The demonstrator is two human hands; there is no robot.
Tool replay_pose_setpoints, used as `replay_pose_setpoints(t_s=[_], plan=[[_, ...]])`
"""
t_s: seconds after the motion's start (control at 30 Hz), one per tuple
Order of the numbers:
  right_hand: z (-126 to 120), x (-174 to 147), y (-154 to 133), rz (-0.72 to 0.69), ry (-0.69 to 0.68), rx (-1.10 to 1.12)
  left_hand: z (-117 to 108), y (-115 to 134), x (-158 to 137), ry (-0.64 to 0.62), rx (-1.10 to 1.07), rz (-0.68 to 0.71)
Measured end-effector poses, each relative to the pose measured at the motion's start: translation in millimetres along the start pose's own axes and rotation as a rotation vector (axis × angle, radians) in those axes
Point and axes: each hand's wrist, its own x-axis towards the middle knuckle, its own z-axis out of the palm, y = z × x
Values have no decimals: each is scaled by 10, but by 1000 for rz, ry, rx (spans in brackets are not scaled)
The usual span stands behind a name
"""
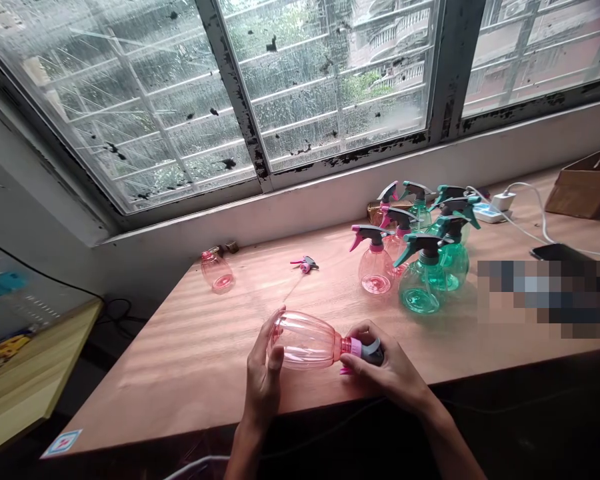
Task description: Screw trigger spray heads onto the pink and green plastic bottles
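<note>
A headless bottle (217, 272) stood far left on the worktop (160, 373). The left hand (265, 373) clasped the base of a pink bottle (307, 343), its long axis running sideways between both hands, a loose sprayer (306, 265) beyond; the right hand (387, 370), nearer the neck, gripped its spray head (374, 353). Pink and green spray bottles (421, 288) stood beyond, right.

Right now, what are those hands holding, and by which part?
A pink bottle: the left hand holds its base end, and the right hand holds the spray head at its neck.
</note>
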Motion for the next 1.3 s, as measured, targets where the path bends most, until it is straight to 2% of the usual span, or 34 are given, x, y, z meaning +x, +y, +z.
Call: replay_pose_setpoints(t_s=[0.23, 0.47, 0.7, 0.8, 0.87, 1.07, 1.17, 1.3], plan=[[0, 15, 39, 45, 7, 53, 14, 72, 14, -38, 36, 19], [-7, 36, 57, 24, 29, -22, 27, -48, 39, 9, 99, -5], [-8, 17, 34, 125, 83, 189, 61, -33, 50, 4, 162, 123], [-13, 15, 34, 130, 122, 217, 67, -47, 35, -26, 147, 120], [-20, 21, 44, 97, 115, 169, 59, -73, 23, -38, 112, 80], [-36, 47, 44, -88, 65, -194, 38, -65, 49, 63, -8, -104], [-27, 37, 24, -22, 103, -55, 51, -20, 77, 36, 3, -154], [-12, 17, 26, 100, 174, 163, 78, -10, 78, 31, 56, -47]])
